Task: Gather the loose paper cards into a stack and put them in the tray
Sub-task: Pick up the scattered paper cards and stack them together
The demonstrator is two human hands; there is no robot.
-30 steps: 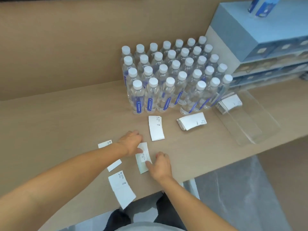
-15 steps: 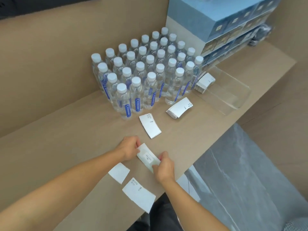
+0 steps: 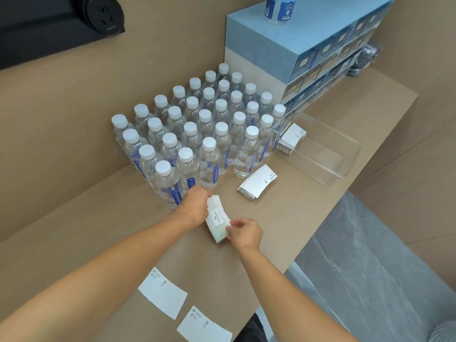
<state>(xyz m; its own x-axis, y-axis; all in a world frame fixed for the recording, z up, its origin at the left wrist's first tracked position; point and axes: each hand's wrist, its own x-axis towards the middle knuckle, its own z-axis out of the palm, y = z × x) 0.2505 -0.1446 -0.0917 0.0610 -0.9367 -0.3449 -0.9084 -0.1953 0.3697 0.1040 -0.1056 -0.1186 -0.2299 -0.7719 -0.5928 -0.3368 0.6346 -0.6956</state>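
1 tan counter [image 3: 308,218] is seen, with 1 blue block of small drawers [image 3: 308,40] at its far right corner. 32 clear water bottles [image 3: 204,134] with white caps are packed in rows just beyond the grip. 1 clear tray [image 3: 345,166] lies well to the far right of the grip, and 1 stack of cards [image 3: 292,138] sits in its near-left corner. 1 further stack [image 3: 257,182] lies on the counter between grip and tray.

1 small bundle of cards [image 3: 217,222] is held just above the counter: white, curved edges, a small printed label on top, layers fanned at the far end. It is pinched at its far end by the left hand [image 3: 195,206] and at its near end by the right hand [image 3: 244,232], fingers closed on it.

2 single cards [image 3: 162,296] lie flat well nearer than the grip, by the counter's near edge.
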